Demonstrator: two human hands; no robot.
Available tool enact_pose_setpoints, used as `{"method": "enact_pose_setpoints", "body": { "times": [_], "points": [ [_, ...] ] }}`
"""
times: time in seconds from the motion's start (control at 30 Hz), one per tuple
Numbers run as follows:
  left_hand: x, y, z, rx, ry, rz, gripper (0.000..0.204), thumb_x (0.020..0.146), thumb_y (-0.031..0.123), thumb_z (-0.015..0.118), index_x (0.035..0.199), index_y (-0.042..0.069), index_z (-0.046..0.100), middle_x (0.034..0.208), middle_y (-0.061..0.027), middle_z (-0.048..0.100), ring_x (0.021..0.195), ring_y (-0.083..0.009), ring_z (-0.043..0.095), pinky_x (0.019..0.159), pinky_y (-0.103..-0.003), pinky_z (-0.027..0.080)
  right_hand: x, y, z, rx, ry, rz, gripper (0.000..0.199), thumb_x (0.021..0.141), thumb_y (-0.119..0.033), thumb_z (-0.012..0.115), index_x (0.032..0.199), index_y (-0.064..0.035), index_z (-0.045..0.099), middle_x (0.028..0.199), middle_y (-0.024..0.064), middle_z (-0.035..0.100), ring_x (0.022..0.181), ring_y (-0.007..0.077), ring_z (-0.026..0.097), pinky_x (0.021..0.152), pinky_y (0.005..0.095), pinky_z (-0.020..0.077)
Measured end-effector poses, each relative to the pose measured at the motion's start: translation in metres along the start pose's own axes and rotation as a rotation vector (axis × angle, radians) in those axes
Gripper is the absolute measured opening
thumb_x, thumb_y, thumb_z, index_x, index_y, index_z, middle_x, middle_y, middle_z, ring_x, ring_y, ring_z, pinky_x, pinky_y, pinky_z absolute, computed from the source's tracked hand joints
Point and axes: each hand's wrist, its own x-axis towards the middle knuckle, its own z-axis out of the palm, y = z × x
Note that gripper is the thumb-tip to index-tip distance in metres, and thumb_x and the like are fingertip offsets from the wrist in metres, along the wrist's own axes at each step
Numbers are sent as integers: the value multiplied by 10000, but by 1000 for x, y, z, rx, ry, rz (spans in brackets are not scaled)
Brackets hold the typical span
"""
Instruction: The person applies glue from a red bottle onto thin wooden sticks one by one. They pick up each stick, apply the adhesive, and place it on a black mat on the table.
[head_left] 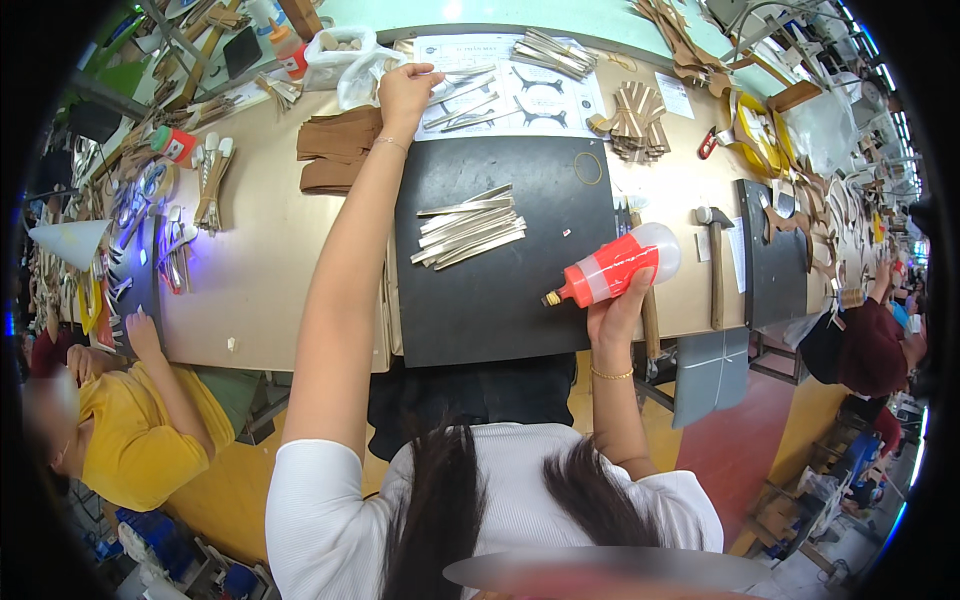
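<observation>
My right hand [617, 310] is wrapped round a squeeze bottle [610, 270] with a red band and a translucent body. The bottle is tilted, its dark nozzle pointing left over a black work board [480, 310]. Stretched forward, my left hand [405, 95] has its fingers closed at the end of a thin pale-gold strip [470, 71], above printed sheets [490, 50]. More strips lie spread on these sheets. A loose pile of metallic strips [468, 228] rests on the board between my arms.
Brown leather pieces [338, 150] lie left of the board, near a white plastic bag [345, 65]. A hammer [715, 265], a bundle of strips [638, 120] and a yellow basket [752, 135] are to the right. A person in yellow [150, 430] sits at left.
</observation>
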Motion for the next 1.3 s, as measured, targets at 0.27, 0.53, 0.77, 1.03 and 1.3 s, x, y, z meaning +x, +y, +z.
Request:
{"method": "enact_pose_setpoints", "body": {
  "times": [0.27,0.53,0.77,1.03,1.3],
  "points": [
    [-49,10,-46,378,-327,97,348,763,233,770,1039,28,708,833,-116,714,751,-157,650,710,-290,497,5,-5,7,-16,-21,4,750,837,-675,546,1237,-46,462,1095,101,587,963,208,611,848,369,538],
    [-139,4,-92,517,-586,234,216,742,179,761,914,55,721,840,-78,614,715,-188,548,672,-316,468,2,6,23,20,-44,63,737,840,-663,556,1231,-45,464,1084,105,596,959,211,615,846,373,540],
    [-165,24,-95,315,-478,169,141,811,137,706,871,12,679,782,-71,652,720,-194,597,681,-303,473,-5,-3,26,41,-90,53,767,804,-662,608,1237,-48,456,1114,74,568,1021,185,591,886,353,522],
    [-256,26,-87,-194,-465,-371,131,858,87,692,932,-15,658,750,-31,642,581,-35,503,457,-178,387,6,-6,15,-77,13,-168,720,836,-611,607,1262,-49,461,1130,69,573,1042,183,589,888,347,521],
    [-293,7,-91,-345,-365,-531,207,859,85,695,995,-60,639,782,-95,673,553,-58,539,437,-182,447,6,1,25,-362,-147,-364,566,785,-351,795,1157,-9,541,1045,51,608,958,151,580,868,304,475]
  ]
}}
